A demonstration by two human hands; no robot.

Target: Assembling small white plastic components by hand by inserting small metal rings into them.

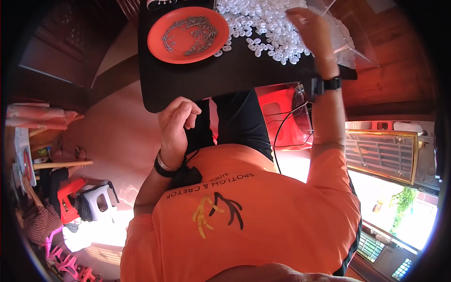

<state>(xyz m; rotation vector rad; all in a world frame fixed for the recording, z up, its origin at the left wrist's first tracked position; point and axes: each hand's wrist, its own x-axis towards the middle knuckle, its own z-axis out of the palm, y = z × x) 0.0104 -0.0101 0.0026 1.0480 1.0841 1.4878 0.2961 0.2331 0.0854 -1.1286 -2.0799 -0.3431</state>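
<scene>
Black tabletop (197, 80) at the far side: orange plate (188, 34) of thin metal pins, heap of white plastic pieces (268, 23) (right of plate). Right hand (312, 30) on heap, grip hidden. Left hand (176, 123) near table edge, fingers curled together, contents unclear.

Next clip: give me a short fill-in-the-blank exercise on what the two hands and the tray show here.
1. The round plate holding thin metal pins is coloured ____.
2. The right hand reaches into a heap of small ____ plastic pieces.
3. The left hand is curled closed at the near edge of the ____ tray.

Missing words: orange; white; black
</scene>
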